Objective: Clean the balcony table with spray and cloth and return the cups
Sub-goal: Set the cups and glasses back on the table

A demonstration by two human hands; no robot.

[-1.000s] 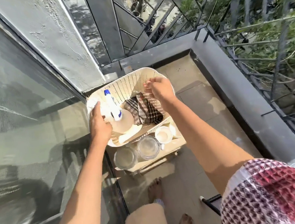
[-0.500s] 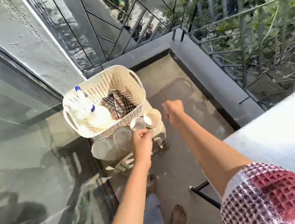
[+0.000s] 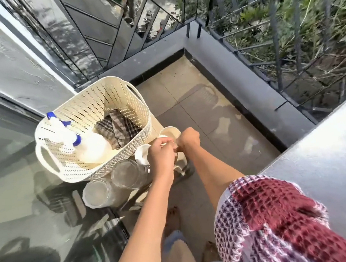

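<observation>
Two white cups stand on a small cream stool beside a cream basket. My left hand curls its fingers at the handle side of the near cup. Right beside it, my right hand is closed like a fist against the far cup, whose handle is hidden behind it. Inside the basket lie a white spray bottle with a blue nozzle and a checked cloth. The grey balcony table fills the right edge.
Two glass tumblers stand on the stool's near side. A glass door lies to the left, and a low grey wall with railing runs behind and to the right. My bare feet are on the tiled floor.
My left hand left the basket's rim and went to the near cup. My right hand drew back from the basket, then came in to the far cup. The view has swung right.
</observation>
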